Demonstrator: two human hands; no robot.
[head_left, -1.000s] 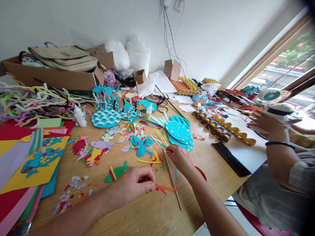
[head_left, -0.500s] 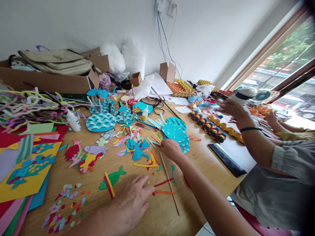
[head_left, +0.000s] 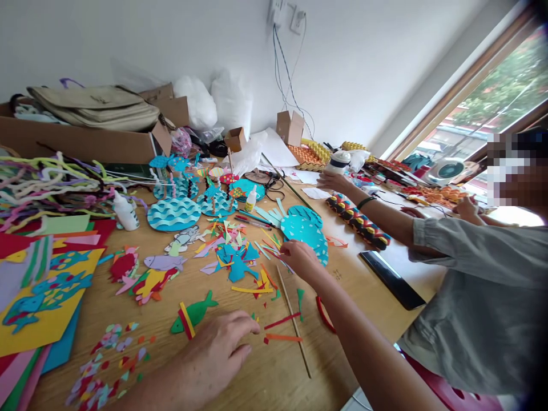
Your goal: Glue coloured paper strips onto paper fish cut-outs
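My left hand (head_left: pixel 222 345) hovers low over the wooden table, thumb and fingers apart, holding nothing. Just beyond it lies a green paper fish (head_left: pixel 198 315) with a red strip and a yellow strip (head_left: pixel 186 321) across its body. My right hand (head_left: pixel 299 258) reaches forward with bent fingers over thin paper strips, beside a spotted turquoise paper disc (head_left: pixel 302 228). Whether anything sits between those fingertips is hidden. Between my arms are a thin wooden stick (head_left: pixel 295 325), a red paper strip (head_left: pixel 282 321) and an orange strip (head_left: pixel 285 338). A red loop (head_left: pixel 324 315) shows beside my right forearm.
Paper scraps (head_left: pixel 235 257), layered paper fish (head_left: pixel 154 282) and confetti bits (head_left: pixel 105 365) cover the table's left and middle. A glue bottle (head_left: pixel 125 211) stands behind. On the right, a person in a grey top (head_left: pixel 475 302) reaches across near a black tablet (head_left: pixel 391 279).
The other person's hand has moved left and back with a white-lidded container. My right hand stays nearly in place; my left has shifted slightly left, and more of the red loop shows.
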